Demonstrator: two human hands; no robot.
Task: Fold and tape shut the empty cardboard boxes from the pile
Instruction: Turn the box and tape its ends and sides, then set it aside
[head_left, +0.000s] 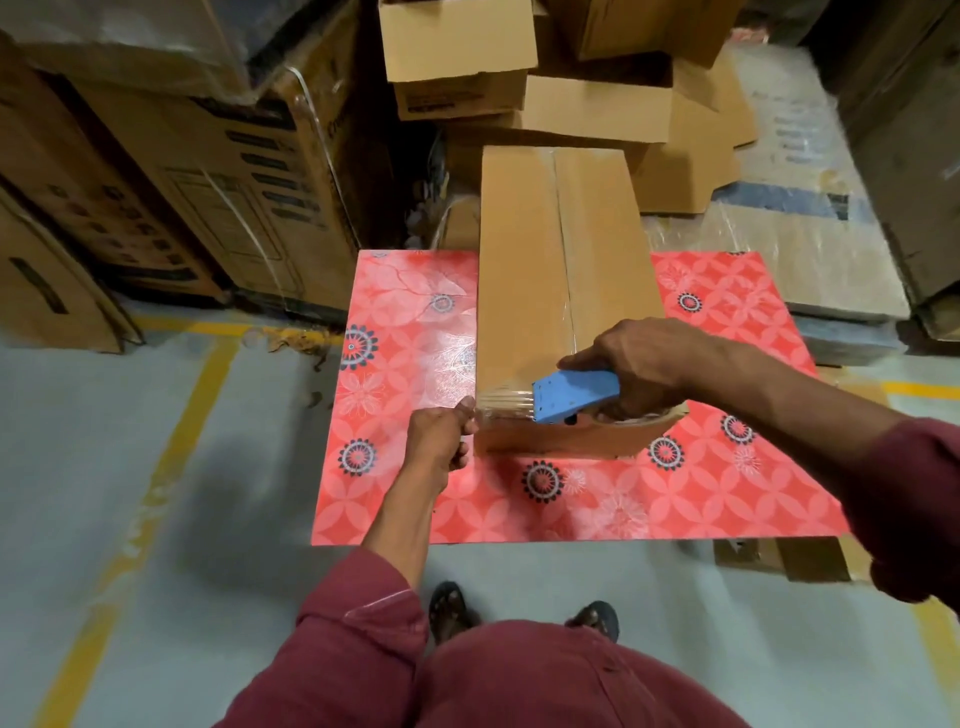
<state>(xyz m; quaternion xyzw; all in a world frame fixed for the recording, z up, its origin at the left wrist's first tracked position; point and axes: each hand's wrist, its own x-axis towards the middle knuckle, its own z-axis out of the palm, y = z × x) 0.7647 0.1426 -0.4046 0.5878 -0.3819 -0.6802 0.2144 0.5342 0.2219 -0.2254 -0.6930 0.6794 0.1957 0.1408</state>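
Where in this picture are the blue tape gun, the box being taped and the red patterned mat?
tape gun (576, 388), head view, blue body.
box (519, 249), head view, top left flap.
mat (395, 467), head view, bare left part.

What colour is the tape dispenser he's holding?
Blue; the tape dispenser shows clearly in the head view, held by the right hand.

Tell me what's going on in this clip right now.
A person is taping a closed cardboard box that sits on a red floral tabletop. The right hand grips a blue tape dispenser at the box's near end, while the left hand pinches the free end of the clear tape. Tape already shows along the top seam. More empty boxes are piled behind.
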